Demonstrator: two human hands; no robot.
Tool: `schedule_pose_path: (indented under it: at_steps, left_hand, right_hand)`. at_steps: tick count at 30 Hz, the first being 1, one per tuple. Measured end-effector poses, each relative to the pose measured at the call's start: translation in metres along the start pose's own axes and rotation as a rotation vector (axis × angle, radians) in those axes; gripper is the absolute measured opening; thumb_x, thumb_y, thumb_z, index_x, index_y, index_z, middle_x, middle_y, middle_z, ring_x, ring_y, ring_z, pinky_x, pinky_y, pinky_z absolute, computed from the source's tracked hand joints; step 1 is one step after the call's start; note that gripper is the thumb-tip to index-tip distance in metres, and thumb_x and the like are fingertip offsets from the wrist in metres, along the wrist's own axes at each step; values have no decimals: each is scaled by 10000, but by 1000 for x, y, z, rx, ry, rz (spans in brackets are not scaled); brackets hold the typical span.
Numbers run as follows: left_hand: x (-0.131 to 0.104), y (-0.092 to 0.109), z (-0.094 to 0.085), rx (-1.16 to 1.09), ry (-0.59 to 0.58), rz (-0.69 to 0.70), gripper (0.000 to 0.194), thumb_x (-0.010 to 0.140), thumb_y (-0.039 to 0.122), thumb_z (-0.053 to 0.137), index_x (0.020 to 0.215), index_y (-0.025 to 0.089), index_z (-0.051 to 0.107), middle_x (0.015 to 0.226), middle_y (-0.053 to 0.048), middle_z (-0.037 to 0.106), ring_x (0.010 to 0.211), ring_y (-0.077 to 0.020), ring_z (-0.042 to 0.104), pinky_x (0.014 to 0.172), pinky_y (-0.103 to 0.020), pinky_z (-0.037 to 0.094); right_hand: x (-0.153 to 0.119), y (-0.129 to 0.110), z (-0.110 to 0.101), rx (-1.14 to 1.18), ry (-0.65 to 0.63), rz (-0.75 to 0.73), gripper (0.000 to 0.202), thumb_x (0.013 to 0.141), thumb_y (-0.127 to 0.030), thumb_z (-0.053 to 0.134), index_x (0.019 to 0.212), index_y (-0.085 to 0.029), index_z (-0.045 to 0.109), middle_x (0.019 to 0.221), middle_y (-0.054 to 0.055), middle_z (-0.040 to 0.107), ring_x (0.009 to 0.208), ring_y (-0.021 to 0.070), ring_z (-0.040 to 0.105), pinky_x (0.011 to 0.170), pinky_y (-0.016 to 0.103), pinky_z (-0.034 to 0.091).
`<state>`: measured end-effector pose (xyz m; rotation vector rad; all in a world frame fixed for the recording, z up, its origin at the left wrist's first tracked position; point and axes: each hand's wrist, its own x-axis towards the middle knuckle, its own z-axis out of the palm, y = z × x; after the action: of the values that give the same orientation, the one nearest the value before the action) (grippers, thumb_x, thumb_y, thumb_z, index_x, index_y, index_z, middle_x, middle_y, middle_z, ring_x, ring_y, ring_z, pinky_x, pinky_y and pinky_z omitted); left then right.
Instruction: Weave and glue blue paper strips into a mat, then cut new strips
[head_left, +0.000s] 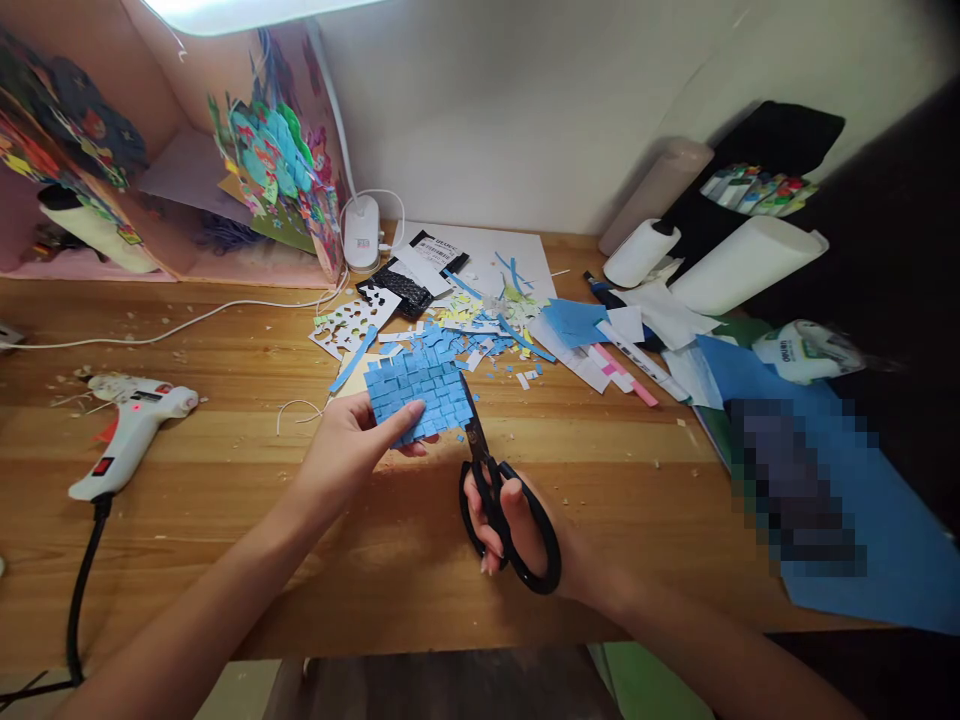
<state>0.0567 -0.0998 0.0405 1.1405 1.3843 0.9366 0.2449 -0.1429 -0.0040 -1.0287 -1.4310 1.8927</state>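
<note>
Between the thumb and fingers of my left hand (382,425) is a sheet of blue paper (416,390) covered in small brick-like pieces. It is held tilted above the wooden table. My right hand (517,525) grips black-handled scissors (553,545), with fingers through the loops. The scissor blades lie along the right edge of the blue sheet; I cannot tell whether they are cutting into it. Just behind the sheet lies a heap of blue and yellow paper scraps (480,315).
A white glue gun (139,430) with a lit red light lies at left, its black cord running to the front edge. Behind stand a decorated pink box (255,240) and a white power strip (362,235). White rolls (750,265) and blue paper (892,520) are at right.
</note>
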Motion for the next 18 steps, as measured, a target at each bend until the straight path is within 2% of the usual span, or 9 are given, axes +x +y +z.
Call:
schedule_pose_path:
  at_steps: [5,12,18]
  left_hand:
    - [0,-3,-1,7,-53,-35,302,694,425,684,708,124,671,629,-58,703,527,-164,637,552,-263,540]
    - [2,-6,0,-76,-93,-90,247,693,380,701,717,138,657,623,-28,695,506,-123,614,548,-218,522]
    - [2,-7,1,-91,-116,-110,257,709,388,685,738,135,651,653,-30,699,519,-123,612,569,-228,519]
  right_hand:
    - [2,0,1,80,15,-11,680,706,-816,234,810,-179,448,519,-65,415,416,70,431,471,219,452]
    - [1,1,2,-30,68,1,592,784,-746,260,768,-180,431,506,-64,408,398,70,437,426,197,408]
    - [1,1,4,-21,45,-17,636,758,-776,219,808,-178,430,537,-59,415,426,74,459,454,210,430]
